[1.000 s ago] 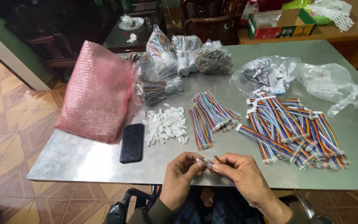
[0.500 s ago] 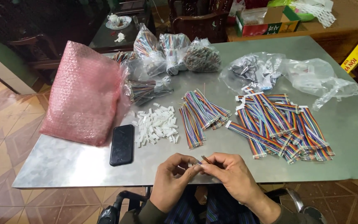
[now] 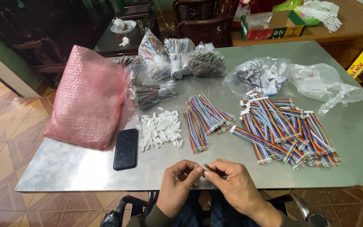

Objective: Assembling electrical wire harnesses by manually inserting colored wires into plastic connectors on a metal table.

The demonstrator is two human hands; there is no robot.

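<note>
- A pink bubble-wrap bag (image 3: 87, 96) was seen lying at the far left of the metal counter (image 3: 64, 168), with its lower edge near the counter's front.
- A black phone (image 3: 125, 149) was laid flat, screen up, just beside the bag's lower right corner.
- A loose heap of small white connector housings (image 3: 160, 130) was spread to the right of the phone.
- Behind that heap, clear bags of bundled wires (image 3: 173, 59) were piled toward the back edge of the counter.
- A small fan of multicoloured ribbon cables (image 3: 204, 120) was set just right of the white heap.
- At the front edge, the left hand (image 3: 177, 187) was held with its fingers curled shut, thumb and forefinger pinched on a small part (image 3: 205, 166).
- The same small part was gripped from the other side by the closed fingertips of the right hand (image 3: 232, 183), so that the two hands met over the counter's front edge; what kind of part it was could not be told.
- A larger pile of ribbon cables with white ends (image 3: 284, 130) was laid crosswise further right.
- Crumpled clear plastic bags (image 3: 316, 82) were left at the far right, behind that pile.
</note>
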